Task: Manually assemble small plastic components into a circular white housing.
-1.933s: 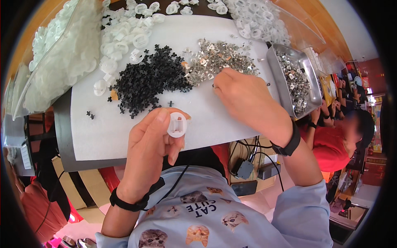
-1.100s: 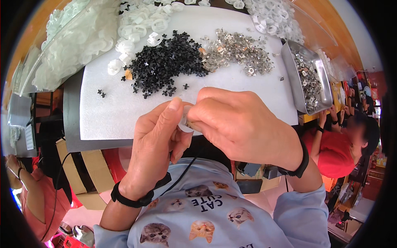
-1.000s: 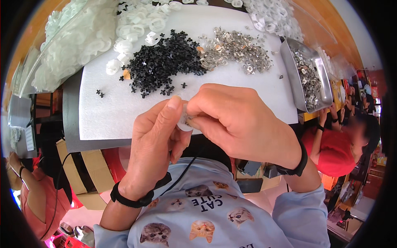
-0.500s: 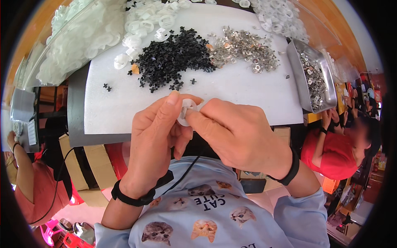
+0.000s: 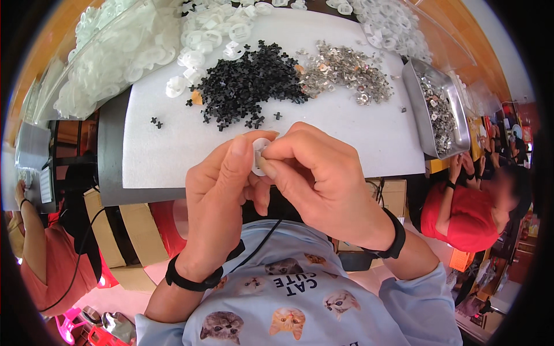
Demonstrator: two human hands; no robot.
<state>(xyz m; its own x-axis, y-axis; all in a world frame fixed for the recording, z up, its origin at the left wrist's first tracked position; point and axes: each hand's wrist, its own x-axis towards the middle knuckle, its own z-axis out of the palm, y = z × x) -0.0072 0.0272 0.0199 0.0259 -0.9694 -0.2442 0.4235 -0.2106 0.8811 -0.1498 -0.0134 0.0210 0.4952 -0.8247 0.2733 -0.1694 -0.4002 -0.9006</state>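
Above the near edge of the white sheet, my left hand grips a small round white plastic part by its rim, between thumb and fingers. The part is held on edge, with its face turned toward my right hand. Thumb and forefinger of that hand are pinched together against the face of the part; whatever is between the tips is too small or hidden to make out. Beyond my hands lie a heap of black cross-shaped pieces and, right of it, a heap of small shiny metal pieces.
A metal tray of metal pieces stands on the right. White plastic parts are piled at the back, with bags of more at the left. The white sheet covers the table. People sit at both sides.
My right fingers have shifted from a curled press over the part to a visible pinch at its face. The left hand keeps its hold; the whole view has shifted slightly.
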